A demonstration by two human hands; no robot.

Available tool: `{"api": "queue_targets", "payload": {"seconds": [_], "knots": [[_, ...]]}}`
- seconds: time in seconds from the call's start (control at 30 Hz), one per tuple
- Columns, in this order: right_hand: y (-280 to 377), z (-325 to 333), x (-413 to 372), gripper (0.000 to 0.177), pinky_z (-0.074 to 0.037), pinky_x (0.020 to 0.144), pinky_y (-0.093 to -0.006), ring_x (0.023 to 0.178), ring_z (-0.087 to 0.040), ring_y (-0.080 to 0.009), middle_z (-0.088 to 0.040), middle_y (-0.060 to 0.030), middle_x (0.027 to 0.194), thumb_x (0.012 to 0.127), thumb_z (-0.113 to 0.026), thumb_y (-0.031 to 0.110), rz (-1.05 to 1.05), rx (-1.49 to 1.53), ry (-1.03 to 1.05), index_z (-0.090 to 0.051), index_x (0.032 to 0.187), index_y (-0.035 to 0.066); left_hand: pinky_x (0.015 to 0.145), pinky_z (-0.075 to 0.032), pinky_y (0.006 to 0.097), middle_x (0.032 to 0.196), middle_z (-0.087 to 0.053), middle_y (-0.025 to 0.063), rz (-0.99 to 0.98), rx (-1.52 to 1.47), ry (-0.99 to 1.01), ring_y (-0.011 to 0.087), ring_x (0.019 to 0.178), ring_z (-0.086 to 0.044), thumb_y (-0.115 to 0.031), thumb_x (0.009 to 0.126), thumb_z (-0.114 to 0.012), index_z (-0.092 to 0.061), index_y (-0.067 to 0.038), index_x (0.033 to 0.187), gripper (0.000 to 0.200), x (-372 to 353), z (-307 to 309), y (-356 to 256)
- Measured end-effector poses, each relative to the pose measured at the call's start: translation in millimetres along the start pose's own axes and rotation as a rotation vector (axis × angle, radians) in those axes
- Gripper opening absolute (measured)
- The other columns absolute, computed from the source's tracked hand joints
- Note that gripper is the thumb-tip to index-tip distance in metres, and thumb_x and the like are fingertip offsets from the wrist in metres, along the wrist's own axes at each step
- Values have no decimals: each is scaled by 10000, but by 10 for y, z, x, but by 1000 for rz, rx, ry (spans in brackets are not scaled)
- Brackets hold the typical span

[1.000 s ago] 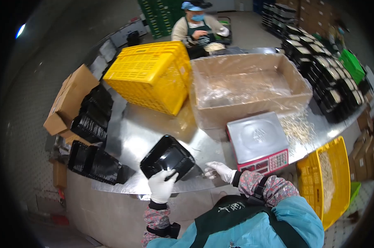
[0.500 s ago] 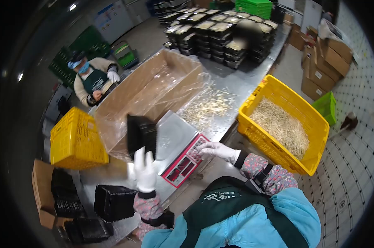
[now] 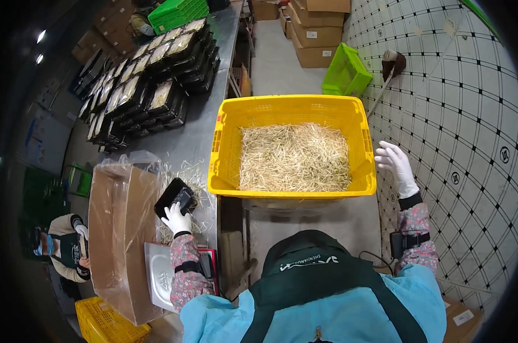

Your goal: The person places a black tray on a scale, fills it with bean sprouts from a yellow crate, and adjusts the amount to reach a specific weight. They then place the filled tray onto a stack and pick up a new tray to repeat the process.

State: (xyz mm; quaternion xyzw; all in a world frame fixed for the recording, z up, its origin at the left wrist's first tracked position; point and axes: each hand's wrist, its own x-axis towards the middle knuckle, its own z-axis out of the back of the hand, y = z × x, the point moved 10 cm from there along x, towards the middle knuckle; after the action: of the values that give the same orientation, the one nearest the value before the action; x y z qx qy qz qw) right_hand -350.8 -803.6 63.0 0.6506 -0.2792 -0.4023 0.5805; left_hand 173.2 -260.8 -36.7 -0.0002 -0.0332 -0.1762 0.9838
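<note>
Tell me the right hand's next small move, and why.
Probably move the right hand over the pale sprouts in the yellow crate: that hand is empty, just off the crate's right rim, while the left hand holds a black plastic tray that looks empty.

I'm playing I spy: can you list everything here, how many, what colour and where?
Table: 1, grey, left
Large crate: 1, yellow, centre
Pale strands: uncountable, cream, large crate and table
Black tray: 1, black, centre left
Packed trays: many, black, upper left
Lined box: 1, brown, lower left
Scale: 1, silver and red, lower left
Second crate: 1, yellow, bottom left
Green crates: several, green, top left and right
Cardboard boxes: several, brown, top, lower right
Handled tool: 1, brown, upper right
Other person: 1, cream sleeves, left
Apron: 1, green, bottom
Left grip: 1, white, holding black tray
Right grip: 1, white, beside large crate
</note>
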Motion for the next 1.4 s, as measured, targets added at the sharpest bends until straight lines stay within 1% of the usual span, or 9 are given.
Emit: {"api": "queue_targets", "payload": {"seconds": [0.1, 0.2, 0.37, 0.57, 0.7, 0.97, 1.1, 1.2, 1.4], "knots": [[-104, 95, 101, 450, -507, 832, -278, 965, -655, -130, -667, -46, 1118, 964, -614, 353, -34, -56, -60, -565, 1303, 60, 1150, -180, 620, 1573, -297, 89, -4, -116, -49, 365, 1477, -171, -191, 689, -812, -409, -152, 1461, 872, -83, 426, -352], [-159, -526, 417, 509, -480, 919, -320, 1134, -596, -163, -625, -92, 1248, 930, -670, 314, -22, -170, 33, -552, 1333, 26, 1171, -232, 503, 1499, -414, 144, -252, -474, -278, 376, 1438, -274, -121, 772, -765, -479, -81, 1401, 691, -187, 624, -623], [-607, -1614, 1499, 849, -349, 1126, -414, 1370, -426, -335, -463, -245, 1447, 805, -769, 453, 88, -597, 203, -435, 1432, -11, 1071, -408, 371, 1263, -623, 167, -332, -864, -141, 291, 1215, -564, 26, 853, -646, -619, 13, 1237, 385, -280, 856, -899], [-1882, -1550, 2511, 1206, -258, 1175, -449, 1425, -310, -414, -299, -274, 1542, 638, -823, 610, -409, -1244, 101, -261, 1520, 8, 996, -467, 350, 1160, -679, 150, -182, -872, -20, 258, 1117, -627, 57, 886, -576, -682, 22, 1132, 270, -312, 865, -513], [-2194, -1539, 2622, 1405, -219, 1161, -587, 1470, -132, -475, -18, -253, 1617, 572, -837, 656, -620, -1368, 59, -19, 1572, 103, 988, -469, 347, 1127, -685, 145, -87, -849, 63, 250, 1079, -632, 65, 882, -574, -692, 29, 1092, 243, -270, 830, -433], [-3102, -1064, 3285, 1381, -262, 1167, -521, 1451, -245, -434, -145, -237, 1608, 584, -845, 598, -668, -1175, 517, -18, 1578, 112, 988, -466, 354, 1130, -682, 152, -113, -868, 143, 257, 1083, -631, 47, 895, -580, -690, 24, 1096, 230, 17, 728, -1119], [-2654, -1212, 3045, 1332, -344, 1133, -350, 1395, -393, -359, -352, -263, 1522, 582, -852, 516, -537, -1385, 313, -93, 1561, 27, 1001, -467, 351, 1139, -678, 145, -158, -950, 184, 250, 1099, -628, 53, 904, -589, -696, 14, 1090, 218, 136, 631, -1703], [-2605, -1345, 3023, 1345, -343, 1134, -362, 1390, -397, -364, -363, -279, 1508, 555, -860, 527, -470, -1242, 372, -117, 1558, 25, 1001, -470, 343, 1142, -680, 142, -254, -890, 224, 255, 1104, -630, 56, 897, -591, -695, 7, 1100, 233, 214, 615, -2119], [-2351, -1148, 3034, 900, -438, 1031, -368, 1232, -562, -325, -576, -228, 1328, 642, -805, 271, -475, -1107, 258, -443, 1419, -3, 996, -470, 338, 1138, -687, 138, -294, -918, 237, 247, 1092, -635, 43, 890, -604, -697, 1, 1097, 231, 303, 619, -2600]]}}
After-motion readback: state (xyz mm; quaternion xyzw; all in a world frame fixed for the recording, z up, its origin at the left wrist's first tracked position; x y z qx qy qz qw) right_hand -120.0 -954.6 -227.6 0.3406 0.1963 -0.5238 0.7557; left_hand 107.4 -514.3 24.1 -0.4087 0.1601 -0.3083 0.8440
